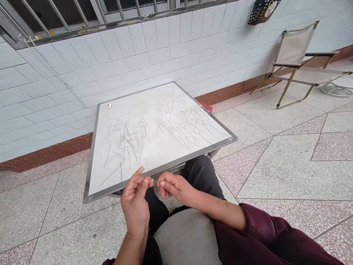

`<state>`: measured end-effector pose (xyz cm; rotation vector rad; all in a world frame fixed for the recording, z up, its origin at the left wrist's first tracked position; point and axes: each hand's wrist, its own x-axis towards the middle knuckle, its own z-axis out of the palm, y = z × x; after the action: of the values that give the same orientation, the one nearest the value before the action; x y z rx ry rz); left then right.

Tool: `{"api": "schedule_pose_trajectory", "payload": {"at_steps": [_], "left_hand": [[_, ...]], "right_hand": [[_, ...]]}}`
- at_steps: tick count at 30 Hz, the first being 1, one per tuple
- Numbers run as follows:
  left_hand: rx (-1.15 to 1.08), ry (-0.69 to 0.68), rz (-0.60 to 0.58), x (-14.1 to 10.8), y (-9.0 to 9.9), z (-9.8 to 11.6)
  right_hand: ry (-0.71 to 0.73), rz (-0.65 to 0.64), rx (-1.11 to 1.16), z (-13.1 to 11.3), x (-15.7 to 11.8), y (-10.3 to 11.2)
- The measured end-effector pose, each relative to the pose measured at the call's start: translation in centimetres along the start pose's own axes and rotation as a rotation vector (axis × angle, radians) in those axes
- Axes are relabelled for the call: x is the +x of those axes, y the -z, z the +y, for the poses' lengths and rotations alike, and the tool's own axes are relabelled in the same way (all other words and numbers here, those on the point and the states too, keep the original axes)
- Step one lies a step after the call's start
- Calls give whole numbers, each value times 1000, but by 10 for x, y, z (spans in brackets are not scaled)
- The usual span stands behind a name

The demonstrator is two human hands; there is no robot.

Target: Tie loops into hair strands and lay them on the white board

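A thin wire runs between my two hands, just in front of the table's near edge. My left hand is closed, pinching it with thumb and fingers; a tan tape wrap covers one fingertip. My right hand pinches the wire's other side, fingers curled. Most of the wire is hidden by the fingers. On the white table, bent wires lie in a loose heap at the left. Wires with round loops at one end are spread over the right half.
A small white and red object sits at the table's far left corner. The table has a metal rim and stands near a white tiled wall. A folding chair is at the right, and a dark patterned basket hangs above.
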<state>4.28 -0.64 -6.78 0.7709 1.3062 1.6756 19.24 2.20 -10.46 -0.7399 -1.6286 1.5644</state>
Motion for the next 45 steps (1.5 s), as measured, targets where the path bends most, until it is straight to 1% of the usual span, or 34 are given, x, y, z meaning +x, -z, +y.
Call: {"api": "schedule_pose_trajectory", "payload": {"at_steps": [3, 10, 14, 18, 20, 22, 24, 27, 29, 31, 33, 36, 38, 41, 45], "left_hand": [[-18, -30, 27, 4, 2, 3], [-75, -161, 86, 16, 11, 15], [-89, -157, 77, 16, 10, 19], [-29, -179, 70, 10, 5, 19], [-9, -178, 62, 7, 2, 19], [1, -174, 55, 4, 0, 19], [19, -162, 39, 3, -1, 18], [73, -104, -43, 1, 0, 14], [95, -61, -110, 0, 0, 10], [89, -37, -141, -1, 0, 6], [62, -28, -139, -2, 0, 4], [32, -8, -129, -3, -1, 3], [15, 1, -108, -3, -1, 2], [10, 3, -65, -4, -1, 0], [47, 2, -60, -5, 2, 0]], "right_hand": [[-12, -6, 24, -3, -2, 2], [-51, 40, -76, -8, -11, 8], [-45, -3, -153, -15, -15, 13], [-25, -23, -289, -25, -14, 16], [-14, -20, -261, -27, -11, 14], [-10, -11, -161, -26, -7, 10], [-40, 3, -46, -24, -4, 6], [-94, 30, 60, -21, -2, 2], [-93, 32, 69, -21, -2, 1], [-75, 14, 49, -20, -3, 2], [-43, 3, -3, -20, -5, 2], [11, 24, -83, -18, -6, 1], [21, 35, -87, -17, -5, 1], [-8, 14, -28, -16, -4, 1], [-57, -77, 25, -13, -5, 7]]}}
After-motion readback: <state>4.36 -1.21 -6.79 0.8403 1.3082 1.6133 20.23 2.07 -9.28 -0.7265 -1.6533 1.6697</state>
